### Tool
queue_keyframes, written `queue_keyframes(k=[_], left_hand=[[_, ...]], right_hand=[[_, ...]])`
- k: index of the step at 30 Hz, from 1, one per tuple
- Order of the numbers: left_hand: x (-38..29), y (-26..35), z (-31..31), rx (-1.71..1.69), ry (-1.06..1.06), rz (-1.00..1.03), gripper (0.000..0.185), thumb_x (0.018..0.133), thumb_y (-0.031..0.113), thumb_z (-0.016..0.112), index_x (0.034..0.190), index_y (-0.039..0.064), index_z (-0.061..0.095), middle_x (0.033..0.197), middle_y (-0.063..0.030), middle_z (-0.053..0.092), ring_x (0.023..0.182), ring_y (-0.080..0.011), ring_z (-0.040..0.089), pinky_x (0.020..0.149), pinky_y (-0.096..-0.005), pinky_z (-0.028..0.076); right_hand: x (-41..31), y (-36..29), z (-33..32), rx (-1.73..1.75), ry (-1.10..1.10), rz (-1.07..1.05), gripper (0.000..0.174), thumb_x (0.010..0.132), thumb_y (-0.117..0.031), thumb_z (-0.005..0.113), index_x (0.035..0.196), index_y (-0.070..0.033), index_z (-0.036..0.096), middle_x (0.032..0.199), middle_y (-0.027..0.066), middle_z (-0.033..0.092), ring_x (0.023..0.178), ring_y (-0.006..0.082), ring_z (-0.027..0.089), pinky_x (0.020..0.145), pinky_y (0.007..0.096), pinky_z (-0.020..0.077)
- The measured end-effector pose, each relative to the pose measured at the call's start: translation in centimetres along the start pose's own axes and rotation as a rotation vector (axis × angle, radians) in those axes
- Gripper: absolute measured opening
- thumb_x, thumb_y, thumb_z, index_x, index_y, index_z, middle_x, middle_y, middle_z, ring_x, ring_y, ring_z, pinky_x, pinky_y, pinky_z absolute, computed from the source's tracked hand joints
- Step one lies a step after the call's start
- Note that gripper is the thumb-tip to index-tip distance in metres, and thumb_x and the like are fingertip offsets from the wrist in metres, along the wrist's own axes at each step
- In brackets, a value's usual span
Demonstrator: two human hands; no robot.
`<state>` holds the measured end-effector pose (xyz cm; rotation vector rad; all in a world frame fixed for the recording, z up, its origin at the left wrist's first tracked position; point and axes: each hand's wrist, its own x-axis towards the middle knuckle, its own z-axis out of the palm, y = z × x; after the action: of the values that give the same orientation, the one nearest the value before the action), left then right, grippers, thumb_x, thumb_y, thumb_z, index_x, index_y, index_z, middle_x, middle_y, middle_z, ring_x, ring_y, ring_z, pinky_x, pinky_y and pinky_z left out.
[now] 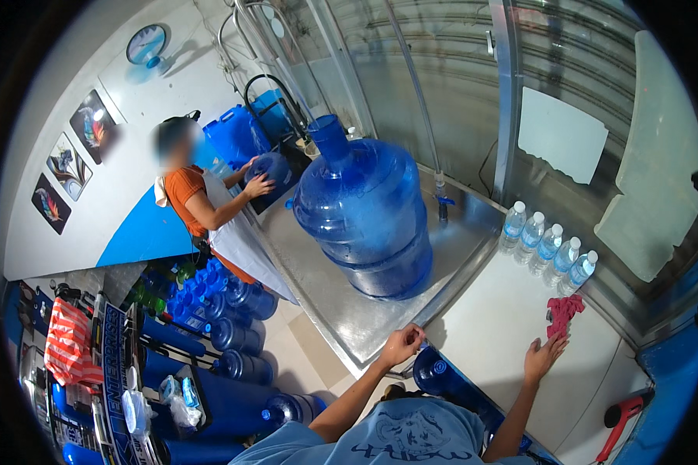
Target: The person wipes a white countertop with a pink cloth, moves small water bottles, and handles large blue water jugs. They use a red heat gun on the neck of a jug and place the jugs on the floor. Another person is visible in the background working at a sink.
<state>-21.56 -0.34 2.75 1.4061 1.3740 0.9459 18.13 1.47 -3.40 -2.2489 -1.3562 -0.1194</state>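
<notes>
A large translucent blue water jug (366, 215) stands upright on the stainless steel counter (326, 302). A thin clear line reaches down to the mouth of its neck. My left hand (404, 344) is at the counter's near corner with its fingers curled; whether something small is in them is hidden. On the white countertop (471, 325) to the right, a crumpled dark pink cloth (564, 314) lies at the fingertips of my right hand (545, 354). That hand is spread and grips nothing; I cannot tell whether it touches the cloth.
Several small clear bottles (549, 247) line the window side. A red-and-black handheld tool (619, 424) lies at far right. A valve tap (444, 202) hangs behind the jug. Across the counter, a co-worker (189, 192) holds a blue jug (269, 170). More jugs (238, 337) crowd the floor at left.
</notes>
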Motion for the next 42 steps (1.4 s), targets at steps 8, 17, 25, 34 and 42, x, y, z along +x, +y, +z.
queue_keyframes(k=[8,17,25,34,42], left_hand=[[0.0,-0.4,0.0,0.001,0.000,-0.002,0.015,0.097,0.016,0.062,0.099,0.002,0.061,0.068,-0.0021,0.061,0.059,-0.0075,0.058,0.055,-0.0260,0.048],[0.0,-0.5,-0.4,-0.185,-0.051,-0.062,0.010,0.096,0.002,0.056,0.105,-0.001,0.058,0.076,-0.0043,0.062,0.065,-0.0103,0.062,0.060,-0.0250,0.051],[3.5,1.8,0.0,-0.043,-0.135,-0.113,0.011,0.099,0.010,0.058,0.106,0.001,0.056,0.072,-0.0057,0.062,0.063,-0.0112,0.063,0.053,-0.0259,0.052],[9.8,3.6,4.8,0.034,-0.076,-0.076,0.017,0.098,0.015,0.061,0.103,0.000,0.058,0.069,-0.0068,0.066,0.057,-0.0117,0.063,0.052,-0.0271,0.049],[10.1,3.0,5.4,0.239,0.013,-0.075,0.018,0.095,0.015,0.062,0.101,-0.001,0.056,0.062,-0.0095,0.065,0.051,-0.0144,0.063,0.051,-0.0291,0.048]], right_hand=[[1.5,0.7,0.5,0.049,-0.047,0.058,0.068,0.091,-0.015,0.058,0.151,0.004,0.030,0.159,0.0280,0.019,0.148,0.0431,0.018,0.121,0.0526,0.0179],[-0.4,-3.4,-1.0,0.353,0.192,0.000,0.043,0.083,0.005,0.057,0.126,-0.002,0.058,0.137,0.0199,0.047,0.133,0.0406,0.041,0.115,0.0509,0.0297],[-2.1,-6.4,-0.4,0.226,0.089,-0.107,0.036,0.080,0.000,0.060,0.116,-0.005,0.062,0.135,0.0151,0.049,0.135,0.0349,0.044,0.118,0.0612,0.0207],[-1.2,-6.9,-1.1,0.278,0.015,-0.038,0.033,0.081,-0.006,0.060,0.114,-0.004,0.061,0.136,0.0166,0.049,0.134,0.0368,0.044,0.115,0.0622,0.0251],[-1.3,-6.9,-1.2,0.236,-0.008,-0.048,0.037,0.081,-0.008,0.061,0.118,-0.006,0.058,0.136,0.0172,0.049,0.135,0.0379,0.042,0.116,0.0620,0.0243]])
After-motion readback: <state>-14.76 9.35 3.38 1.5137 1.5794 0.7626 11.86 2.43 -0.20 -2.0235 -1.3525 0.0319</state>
